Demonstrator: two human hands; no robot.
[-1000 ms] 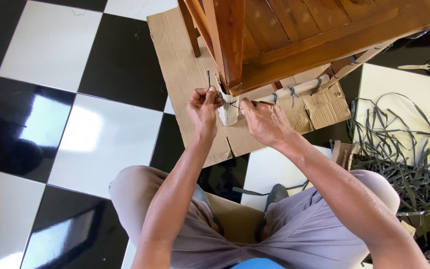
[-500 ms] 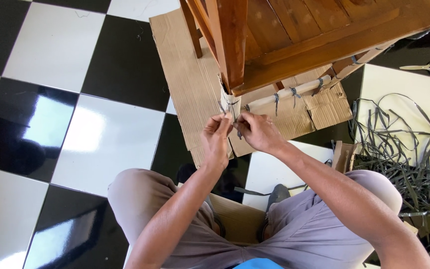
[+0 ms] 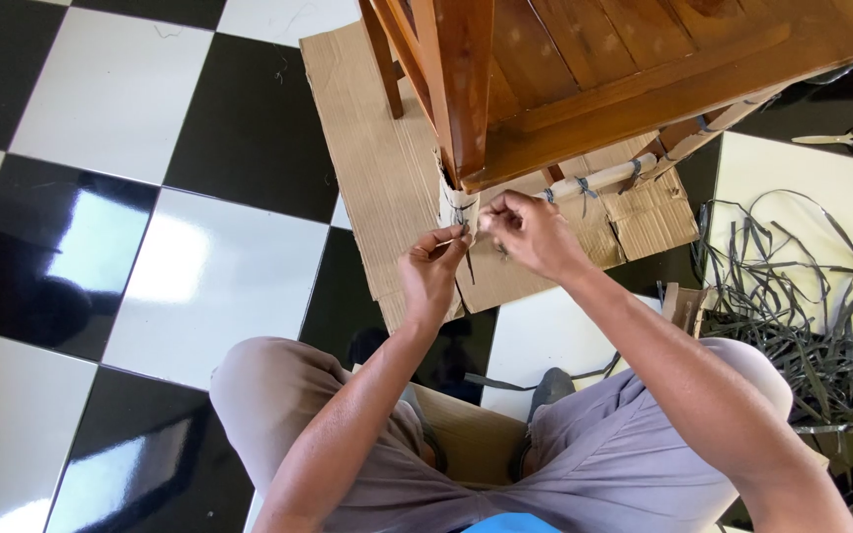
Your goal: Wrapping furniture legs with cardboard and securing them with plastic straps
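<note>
Landmark: wrapped chair leg (image 3: 457,205), pale paper sleeve, under wooden chair (image 3: 594,69).
L hand (image 3: 430,268): just below-left of leg; thumb + forefinger pinched shut on dark strap (image 3: 467,259), loose end hanging down.
R hand (image 3: 530,232): just right of leg; fingertips pinched together on same strap at leg's face.
Strap: looped round leg's paper sleeve, ends between both hands.
Cardboard sheet (image 3: 367,148): flat on checkered floor (image 3: 101,227), beneath leg.
Strap pile (image 3: 802,306): well right of leg.
Scissors (image 3: 846,138): far right of leg, beyond chair.
</note>
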